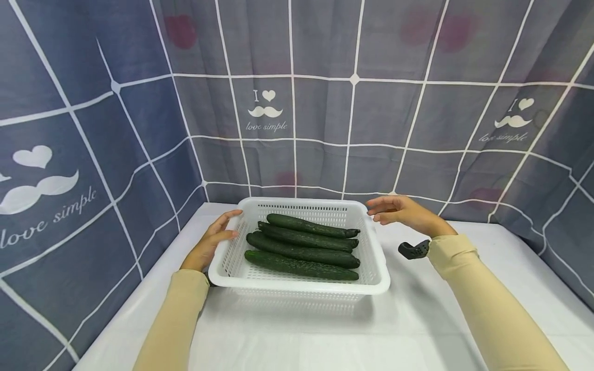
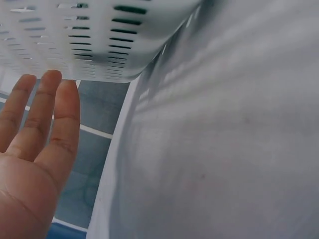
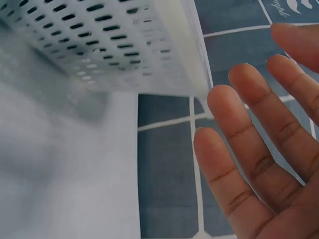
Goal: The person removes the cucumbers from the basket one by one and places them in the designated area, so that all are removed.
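A white perforated plastic basket (image 1: 299,284) stands on the white table, with several dark green cucumbers (image 1: 301,264) lying side by side across its bottom. At its left rim is my left hand (image 1: 211,243), thumb and fingertips at the edge. The left wrist view shows that hand's fingers (image 2: 67,114) fairly straight by the slotted basket wall (image 2: 75,40). My right hand (image 1: 408,212) is beside the far right corner of the basket. In the right wrist view its spread fingers (image 3: 246,132) are near the rim, holding nothing; whether a fingertip touches it, I cannot tell.
A grey-blue checked curtain (image 1: 325,113) with white lines hangs behind the table and along both sides. The white tabletop (image 1: 287,335) runs in front of the basket and to its right. A black band (image 1: 414,250) sits at my right wrist.
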Action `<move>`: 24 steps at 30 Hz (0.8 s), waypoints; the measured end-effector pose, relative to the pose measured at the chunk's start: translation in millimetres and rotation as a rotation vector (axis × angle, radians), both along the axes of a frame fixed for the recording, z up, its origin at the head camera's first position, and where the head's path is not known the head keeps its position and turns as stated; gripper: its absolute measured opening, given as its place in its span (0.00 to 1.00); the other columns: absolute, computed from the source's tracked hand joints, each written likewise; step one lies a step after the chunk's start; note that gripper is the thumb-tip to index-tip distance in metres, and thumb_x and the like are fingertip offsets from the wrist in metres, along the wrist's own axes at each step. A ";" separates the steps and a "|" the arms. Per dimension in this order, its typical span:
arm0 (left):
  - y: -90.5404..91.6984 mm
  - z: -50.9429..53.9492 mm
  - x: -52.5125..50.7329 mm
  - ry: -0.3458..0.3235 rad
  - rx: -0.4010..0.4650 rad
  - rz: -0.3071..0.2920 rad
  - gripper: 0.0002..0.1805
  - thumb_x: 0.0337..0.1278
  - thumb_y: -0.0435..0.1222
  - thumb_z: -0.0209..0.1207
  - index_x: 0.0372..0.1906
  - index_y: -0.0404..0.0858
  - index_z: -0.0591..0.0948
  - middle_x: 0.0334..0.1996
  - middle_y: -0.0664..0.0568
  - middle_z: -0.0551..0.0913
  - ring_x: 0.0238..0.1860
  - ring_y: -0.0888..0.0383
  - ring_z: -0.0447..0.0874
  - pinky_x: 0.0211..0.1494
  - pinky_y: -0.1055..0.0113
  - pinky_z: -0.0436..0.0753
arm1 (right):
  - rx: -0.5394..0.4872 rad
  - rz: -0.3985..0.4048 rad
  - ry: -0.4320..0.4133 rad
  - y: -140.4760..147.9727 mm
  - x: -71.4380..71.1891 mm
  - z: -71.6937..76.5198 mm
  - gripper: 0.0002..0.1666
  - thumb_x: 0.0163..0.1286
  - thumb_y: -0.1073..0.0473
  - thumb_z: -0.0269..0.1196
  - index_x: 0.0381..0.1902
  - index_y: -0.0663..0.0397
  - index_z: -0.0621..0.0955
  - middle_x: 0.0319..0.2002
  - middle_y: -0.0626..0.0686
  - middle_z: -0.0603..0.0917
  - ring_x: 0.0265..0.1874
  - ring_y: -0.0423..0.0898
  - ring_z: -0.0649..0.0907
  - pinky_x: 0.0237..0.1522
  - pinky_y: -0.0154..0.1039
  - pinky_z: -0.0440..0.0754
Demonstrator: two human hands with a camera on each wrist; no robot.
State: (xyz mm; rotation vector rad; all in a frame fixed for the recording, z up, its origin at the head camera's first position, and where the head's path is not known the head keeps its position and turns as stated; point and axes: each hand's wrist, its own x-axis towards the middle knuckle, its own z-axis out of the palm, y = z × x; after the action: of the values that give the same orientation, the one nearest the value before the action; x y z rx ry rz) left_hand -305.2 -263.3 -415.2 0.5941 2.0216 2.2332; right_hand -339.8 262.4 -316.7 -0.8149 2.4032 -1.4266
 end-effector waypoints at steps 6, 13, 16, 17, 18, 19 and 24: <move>0.5 -1.2 -0.6 -0.006 -0.006 0.009 0.30 0.66 0.30 0.54 0.70 0.56 0.76 0.68 0.51 0.73 0.62 0.56 0.79 0.57 0.61 0.84 | 0.015 0.020 0.015 -13.2 -4.6 3.4 0.32 0.76 0.66 0.65 0.73 0.73 0.73 0.64 0.73 0.82 0.56 0.47 0.88 0.57 0.40 0.85; 2.0 -0.8 0.1 -0.029 -0.003 0.027 0.30 0.66 0.31 0.55 0.71 0.55 0.76 0.67 0.51 0.72 0.62 0.55 0.78 0.57 0.60 0.83 | 0.026 0.009 0.002 -23.0 -6.8 6.5 0.33 0.75 0.65 0.66 0.73 0.73 0.74 0.64 0.75 0.80 0.54 0.49 0.87 0.51 0.41 0.85; 2.1 -1.0 0.3 -0.038 0.009 0.025 0.30 0.66 0.31 0.55 0.71 0.55 0.75 0.67 0.51 0.73 0.61 0.55 0.79 0.57 0.60 0.84 | 0.013 0.021 -0.007 -28.3 -9.2 9.1 0.32 0.75 0.65 0.65 0.73 0.74 0.73 0.64 0.75 0.80 0.55 0.52 0.87 0.53 0.41 0.86; 2.1 -1.1 0.3 -0.038 0.013 0.022 0.30 0.66 0.31 0.55 0.71 0.56 0.75 0.67 0.51 0.73 0.62 0.55 0.79 0.57 0.60 0.84 | 0.009 0.024 -0.008 -30.1 -10.3 9.8 0.32 0.75 0.66 0.65 0.72 0.75 0.73 0.64 0.75 0.81 0.56 0.53 0.87 0.53 0.42 0.87; 2.1 -1.1 0.1 -0.038 0.016 0.019 0.31 0.66 0.30 0.55 0.71 0.56 0.75 0.67 0.51 0.72 0.62 0.55 0.78 0.57 0.60 0.84 | 0.005 0.030 -0.007 -31.7 -11.5 10.3 0.32 0.75 0.66 0.65 0.72 0.76 0.73 0.63 0.75 0.81 0.56 0.55 0.87 0.54 0.42 0.87; 2.0 -1.3 -0.2 -0.037 0.019 0.016 0.31 0.66 0.30 0.54 0.71 0.56 0.75 0.67 0.51 0.72 0.62 0.55 0.78 0.57 0.60 0.84 | 0.004 0.033 -0.007 -33.4 -12.7 10.7 0.32 0.75 0.67 0.65 0.72 0.76 0.73 0.63 0.75 0.81 0.56 0.55 0.87 0.54 0.42 0.87; 2.4 -2.0 -1.1 -0.024 0.014 0.011 0.31 0.66 0.30 0.54 0.73 0.54 0.74 0.69 0.50 0.72 0.63 0.55 0.78 0.58 0.60 0.83 | 0.032 0.040 -0.004 -41.3 -17.2 14.0 0.33 0.75 0.66 0.66 0.73 0.74 0.73 0.63 0.75 0.81 0.56 0.55 0.86 0.56 0.41 0.86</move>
State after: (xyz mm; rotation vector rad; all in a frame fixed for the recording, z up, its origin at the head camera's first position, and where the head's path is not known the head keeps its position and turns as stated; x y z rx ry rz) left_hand -306.2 -260.9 -417.2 0.5557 2.0046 2.2508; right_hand -357.0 221.1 -302.7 -0.8471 2.3863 -1.3704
